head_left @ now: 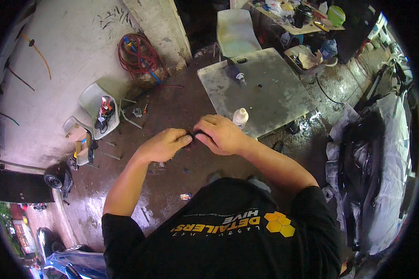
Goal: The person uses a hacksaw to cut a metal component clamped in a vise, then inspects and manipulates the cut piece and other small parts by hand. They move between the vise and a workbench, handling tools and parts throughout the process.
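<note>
My left hand (pixel 165 143) and my right hand (pixel 219 135) meet in front of me, both with fingers closed in a pinch. Between the fingertips is a small black thing (pixel 197 133), mostly covered, so its kind cannot be made out. Just beyond my right hand, a white squeeze bottle (pixel 240 118) stands at the near edge of a worn grey table (pixel 274 88). Farther back on that table lies a dark bottle with a pale nozzle (pixel 236 74). A small dark round piece (pixel 260 85) rests near the table's middle.
A pale chair (pixel 237 32) stands behind the table. At left are another chair holding tools (pixel 91 100), an open cardboard box (pixel 81 142) and a coiled red hose (pixel 137 56) against the wall. A plastic-draped black panel (pixel 363 172) stands at right. A cluttered bench (pixel 307 29) is at the back.
</note>
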Demonstrator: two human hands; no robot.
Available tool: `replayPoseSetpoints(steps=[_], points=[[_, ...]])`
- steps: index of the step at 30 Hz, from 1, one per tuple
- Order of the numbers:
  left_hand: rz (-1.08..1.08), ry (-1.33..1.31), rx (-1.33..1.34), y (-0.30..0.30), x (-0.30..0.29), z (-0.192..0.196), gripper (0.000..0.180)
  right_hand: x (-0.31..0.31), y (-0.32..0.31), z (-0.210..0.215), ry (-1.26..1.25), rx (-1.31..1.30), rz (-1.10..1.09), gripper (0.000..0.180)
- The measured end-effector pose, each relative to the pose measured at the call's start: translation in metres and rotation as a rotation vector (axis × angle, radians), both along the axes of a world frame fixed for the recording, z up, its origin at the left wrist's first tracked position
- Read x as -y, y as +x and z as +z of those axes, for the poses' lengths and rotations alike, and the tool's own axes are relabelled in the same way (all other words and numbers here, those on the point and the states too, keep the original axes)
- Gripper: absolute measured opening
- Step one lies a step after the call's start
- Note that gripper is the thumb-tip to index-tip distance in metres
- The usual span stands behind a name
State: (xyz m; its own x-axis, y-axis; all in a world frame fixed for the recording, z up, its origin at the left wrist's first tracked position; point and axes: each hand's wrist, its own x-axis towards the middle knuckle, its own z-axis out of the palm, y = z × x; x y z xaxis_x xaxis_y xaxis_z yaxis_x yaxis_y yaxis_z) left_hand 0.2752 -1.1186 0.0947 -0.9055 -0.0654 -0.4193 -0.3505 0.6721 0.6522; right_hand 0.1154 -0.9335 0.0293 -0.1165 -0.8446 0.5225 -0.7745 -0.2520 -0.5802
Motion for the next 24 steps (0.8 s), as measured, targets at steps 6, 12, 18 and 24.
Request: replayPoseSetpoints(steps=[6,12,18,24], points=[[-0.029,-0.048,-0.183,0.009,-0.007,-0.004,0.04,0.001,-0.004,-0.003,-0.027,-0.118,0.036,0.021],[-0.042,-0.155,-0.241,0.007,0.01,-0.019,0.038,0.026,-0.007,-0.015,-0.027,-0.176,0.049,0.021],[-0.06,-0.178,-0.364,0.01,0.027,-0.034,0.032,0.045,-0.012,-0.016,-0.005,-0.171,0.083,0.02],[-0.106,-0.287,-0.449,0.013,0.018,-0.047,0.026,0.039,-0.01,-0.023,0.033,-0.19,0.078,0.019]])
